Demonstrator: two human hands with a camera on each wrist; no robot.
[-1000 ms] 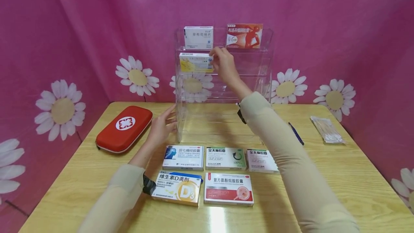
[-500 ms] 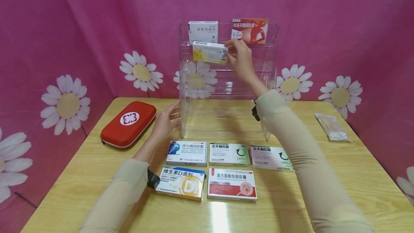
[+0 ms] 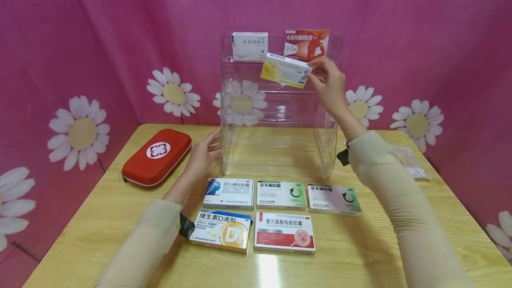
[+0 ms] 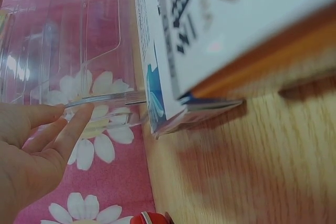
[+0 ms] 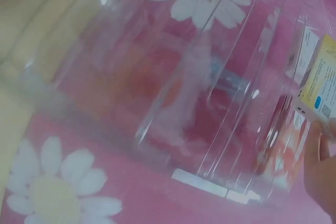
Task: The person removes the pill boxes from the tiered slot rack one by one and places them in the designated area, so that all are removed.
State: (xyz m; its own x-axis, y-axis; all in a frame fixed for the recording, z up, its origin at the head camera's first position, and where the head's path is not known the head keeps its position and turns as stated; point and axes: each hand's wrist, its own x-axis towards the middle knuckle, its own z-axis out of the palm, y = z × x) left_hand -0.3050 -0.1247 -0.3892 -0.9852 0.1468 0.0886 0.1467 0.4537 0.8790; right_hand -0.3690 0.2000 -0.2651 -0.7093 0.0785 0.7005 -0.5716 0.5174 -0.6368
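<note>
My right hand (image 3: 329, 84) pinches one end of a white-and-yellow medicine box (image 3: 285, 71), holding it tilted in front of the upper tiers of a clear acrylic display rack (image 3: 280, 146). In the right wrist view, the yellow medicine box (image 5: 321, 80) shows at the right edge with part of the hand. My left hand (image 3: 205, 155) rests against the rack's left side, its fingers fairly straight; in the left wrist view, the left hand's fingertips (image 4: 84, 113) touch the edge of the clear panel. A white box (image 3: 250, 47) and a red box (image 3: 307, 44) stand on the top tier.
Several medicine boxes lie in two rows before the rack, among them a vitamin D box (image 3: 220, 231) and a red-and-white box (image 3: 284, 233). A red first-aid case (image 3: 157, 157) lies left. A bag of cotton swabs (image 3: 410, 161) lies right, partly behind the right sleeve.
My right hand has moved the yellow medicine box rightward from the second tier's left side, and it now tilts. The left hand stays at the rack's side.
</note>
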